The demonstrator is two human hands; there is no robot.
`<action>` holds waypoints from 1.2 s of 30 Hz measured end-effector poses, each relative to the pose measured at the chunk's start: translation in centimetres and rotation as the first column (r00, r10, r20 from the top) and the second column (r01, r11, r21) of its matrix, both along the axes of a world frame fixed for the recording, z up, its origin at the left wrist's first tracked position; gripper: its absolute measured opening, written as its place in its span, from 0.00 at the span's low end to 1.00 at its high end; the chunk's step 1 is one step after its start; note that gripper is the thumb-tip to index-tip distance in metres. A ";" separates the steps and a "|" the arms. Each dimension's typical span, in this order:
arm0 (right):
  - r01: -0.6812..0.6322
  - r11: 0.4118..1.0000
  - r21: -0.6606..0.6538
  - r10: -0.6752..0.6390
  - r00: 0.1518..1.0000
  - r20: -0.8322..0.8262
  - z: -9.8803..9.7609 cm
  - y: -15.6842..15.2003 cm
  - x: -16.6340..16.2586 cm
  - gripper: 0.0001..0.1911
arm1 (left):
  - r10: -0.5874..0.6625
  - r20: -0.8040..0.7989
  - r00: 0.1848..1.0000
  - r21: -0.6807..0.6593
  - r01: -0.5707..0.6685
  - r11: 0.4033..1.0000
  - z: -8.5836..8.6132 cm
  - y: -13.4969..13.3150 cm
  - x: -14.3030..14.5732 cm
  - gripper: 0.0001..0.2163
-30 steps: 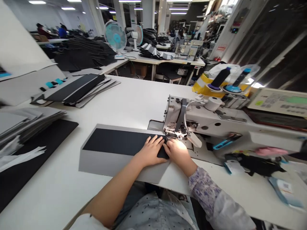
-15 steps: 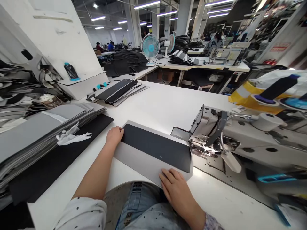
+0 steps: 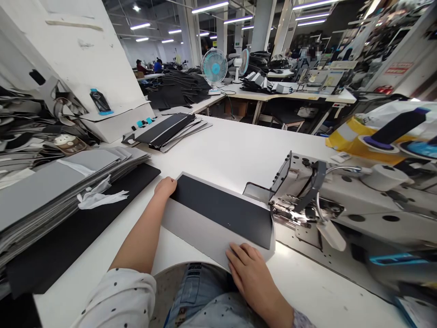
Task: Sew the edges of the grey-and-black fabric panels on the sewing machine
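On the white table lies a light grey fabric panel (image 3: 201, 237) with a black strip (image 3: 221, 207) on top of it. The panel's right end meets the needle and foot area of a sewing machine (image 3: 295, 205). My left hand (image 3: 166, 186) is closed on the panel's far left corner, its thumb and fingertips partly hidden. Near the panel's front right edge, my right hand (image 3: 248, 271) rests palm down, fingers stretched out flat on the grey fabric.
Left of the panel, a thick stack of grey pieces (image 3: 78, 182) sits by a long black piece (image 3: 95, 232), with white scraps (image 3: 102, 197) on top. Farther back lies a pile of black and grey panels (image 3: 170, 130). Thread cones (image 3: 399, 130) stand at right.
My left fingers have curled in more at the panel's corner. My right hand stays almost in place, and the panel has hardly moved.
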State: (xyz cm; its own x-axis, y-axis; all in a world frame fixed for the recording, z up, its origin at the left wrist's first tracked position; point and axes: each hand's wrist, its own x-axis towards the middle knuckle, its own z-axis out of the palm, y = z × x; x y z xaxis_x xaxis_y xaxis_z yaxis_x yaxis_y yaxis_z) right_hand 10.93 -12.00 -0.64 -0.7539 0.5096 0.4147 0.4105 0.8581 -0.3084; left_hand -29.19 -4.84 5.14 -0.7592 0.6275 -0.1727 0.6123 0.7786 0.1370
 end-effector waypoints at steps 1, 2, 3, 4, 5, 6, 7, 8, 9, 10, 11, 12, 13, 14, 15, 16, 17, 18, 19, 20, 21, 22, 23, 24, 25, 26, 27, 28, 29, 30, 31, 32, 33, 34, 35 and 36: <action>0.001 1.000 0.000 -0.001 1.000 0.002 -0.1 0.0 0.0 0.17 | -0.002 -0.011 1.000 0.001 0.002 1.000 0.1 0.1 0.1 0.14; 0.001 1.000 -0.001 -0.001 1.000 0.007 -0.1 0.0 0.0 0.17 | -0.005 -0.025 1.000 0.002 0.005 1.000 0.2 0.2 0.3 0.14; 0.002 1.000 -0.006 -0.002 1.000 0.013 -0.1 0.0 0.0 0.17 | -0.012 -0.041 0.999 0.004 0.012 1.000 0.3 0.1 0.5 0.14; 0.003 1.000 -0.010 -0.003 1.000 0.017 -0.1 0.0 0.0 0.17 | -0.022 -0.061 0.998 0.007 0.023 1.000 0.3 0.0 0.8 0.15; 0.006 1.000 -0.017 -0.005 1.000 0.021 -0.1 0.1 0.0 0.17 | -0.037 -0.082 0.996 0.010 0.038 0.999 0.3 -0.2 1.2 0.15; 0.007 1.000 -0.024 -0.006 1.000 0.025 0.0 0.2 0.0 0.16 | -0.054 -0.105 0.993 0.016 0.056 0.998 0.1 -0.5 1.7 0.16; 0.006 1.000 -0.029 -0.005 1.000 0.029 0.2 0.3 0.0 0.16 | -0.078 -0.141 0.987 0.029 0.083 0.996 -0.3 -0.8 2.5 0.18; 0.005 0.999 -0.034 -0.003 0.999 0.034 0.4 0.4 0.0 0.16 | -0.118 -0.188 0.975 0.047 0.129 0.991 -0.8 -1.1 3.5 0.20; 0.001 0.999 -0.036 0.000 0.999 0.040 0.6 0.5 0.0 0.15 | -0.172 -0.244 0.954 0.067 0.193 0.979 -1.5 -1.3 4.7 0.22; -0.005 0.999 -0.036 0.007 0.999 0.051 0.9 0.6 -0.1 0.15 | -0.243 -0.298 0.923 0.082 0.278 0.957 -2.2 -1.5 6.2 0.23; -0.012 0.999 -0.036 0.014 0.998 0.064 1.2 0.7 -0.1 0.15 | -0.331 -0.343 0.879 0.088 0.381 0.920 -2.9 -1.5 8.0 0.23; -0.018 0.999 -0.036 0.020 0.997 0.080 1.5 0.7 -0.2 0.14 | -0.430 -0.371 0.823 0.088 0.492 0.866 -3.7 -1.4 10.1 0.23; -0.019 0.999 -0.041 0.023 0.995 0.097 1.7 0.7 -0.2 0.14 | -0.535 -0.377 0.756 0.082 0.602 0.794 -4.3 -1.2 12.4 0.23; -0.018 0.998 -0.052 0.024 0.993 0.113 1.9 0.7 -0.2 0.14 | -0.632 -0.364 0.684 0.081 0.699 0.710 -4.8 -0.9 14.9 0.23; -0.011 0.998 -0.069 0.020 0.992 0.123 2.1 0.7 -0.2 0.14 | -0.716 -0.349 0.604 0.090 0.782 0.616 -5.2 -0.5 17.4 0.22; -0.002 0.996 -0.092 0.014 0.992 0.124 2.2 0.8 -0.1 0.14 | -0.786 -0.334 0.521 0.105 0.849 0.518 -5.4 -0.2 19.8 0.22; -0.011 0.993 -0.121 0.025 0.993 0.114 2.3 0.9 0.1 0.15 | -0.833 -0.325 0.448 0.123 0.893 0.432 -5.5 0.2 22.0 0.22; -0.036 0.987 -0.158 0.050 0.995 0.090 2.4 1.3 0.5 0.15 | -0.865 -0.316 0.390 0.139 0.921 0.365 -5.5 0.5 23.8 0.22; -0.062 0.978 -0.197 0.074 0.996 0.050 2.4 2.0 1.1 0.14 | -0.883 -0.310 0.353 0.153 0.935 0.321 -5.5 0.8 25.3 0.22; -0.062 0.971 -0.230 0.064 0.998 0.000 2.4 2.9 1.9 0.13 | -0.893 -0.304 0.332 0.161 0.942 0.295 -5.4 1.1 26.3 0.21; -0.017 0.967 -0.254 0.005 0.999 -0.049 2.3 4.1 2.7 0.13 | -0.899 -0.299 0.320 0.167 0.945 0.280 -5.3 1.3 26.9 0.21; 0.066 0.961 -0.268 -0.092 0.992 -0.085 2.1 5.5 3.7 0.14 | -0.902 -0.298 0.313 0.169 0.947 0.273 -5.2 1.4 27.1 0.21; 0.222 0.940 -0.259 -0.256 0.961 -0.104 1.9 7.0 4.5 0.15 | -0.903 -0.299 0.310 0.171 0.948 0.269 -5.2 1.5 27.1 0.21; 0.367 0.903 -0.224 -0.395 0.914 -0.093 1.6 8.5 5.3 0.16 | -0.903 -0.302 0.304 0.172 0.950 0.263 -5.1 1.5 27.0 0.21; 0.443 0.880 -0.169 -0.459 0.886 -0.067 1.2 9.9 5.8 0.15 | -0.904 -0.305 0.300 0.173 0.951 0.257 -5.1 1.5 26.8 0.21; 0.484 0.868 -0.115 -0.490 0.871 -0.034 0.8 11.1 6.2 0.15 | -0.903 -0.309 0.299 0.174 0.951 0.255 -5.1 1.5 26.6 0.21; 0.493 0.867 -0.070 -0.495 0.869 -0.004 0.4 12.0 6.3 0.15 | -0.902 -0.311 0.301 0.175 0.951 0.256 -5.0 1.5 26.5 0.21; 0.482 0.876 -0.038 -0.481 0.876 0.015 0.0 12.5 6.4 0.16 | -0.902 -0.311 0.300 0.174 0.951 0.256 -5.0 1.6 26.4 0.21; 0.466 0.885 -0.020 -0.465 0.885 0.017 -0.3 12.8 6.3 0.16 | -0.903 -0.310 0.298 0.173 0.951 0.255 -5.0 1.7 26.3 0.21; 0.449 0.893 -0.014 -0.449 0.893 0.001 -0.6 12.9 6.1 0.15 | -0.904 -0.310 0.295 0.173 0.952 0.251 -4.9 1.8 26.3 0.21; 0.433 0.901 -0.017 -0.433 0.901 -0.025 -0.8 12.8 6.0 0.15 | -0.903 -0.312 0.294 0.177 0.952 0.248 -4.8 2.1 26.4 0.21; 0.415 0.909 -0.023 -0.416 0.908 -0.057 -1.0 12.7 5.9 0.14 | -0.902 -0.319 0.293 0.186 0.952 0.243 -4.7 2.4 26.5 0.20; 0.400 0.916 -0.031 -0.402 0.911 -0.089 -1.1 12.6 5.9 0.13 | -0.900 -0.325 0.292 0.197 0.951 0.237 -4.6 2.7 26.7 0.20; 0.388 0.921 -0.039 -0.390 0.914 -0.117 -1.2 12.5 6.0 0.13 | -0.899 -0.330 0.287 0.207 0.952 0.227 -4.4 3.1 27.0 0.20; 0.376 0.925 -0.046 -0.379 0.915 -0.138 -1.2 12.5 6.0 0.12 | -0.902 -0.330 0.277 0.215 0.953 0.214 -4.3 3.6 27.2 0.20; 0.367 0.929 -0.050 -0.370 0.917 -0.151 -1.2 12.5 6.1 0.12 | -0.908 -0.324 0.265 0.220 0.955 0.200 -4.2 4.0 27.5 0.22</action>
State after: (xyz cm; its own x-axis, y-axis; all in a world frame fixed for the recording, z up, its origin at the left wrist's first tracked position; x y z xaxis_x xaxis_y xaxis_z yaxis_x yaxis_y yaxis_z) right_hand 17.03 0.51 -1.86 -0.4382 0.7488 0.4973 0.6422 0.6479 -0.4097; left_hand -1.67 -0.83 0.98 0.4215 0.8784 0.2255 0.8870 -0.4510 0.0989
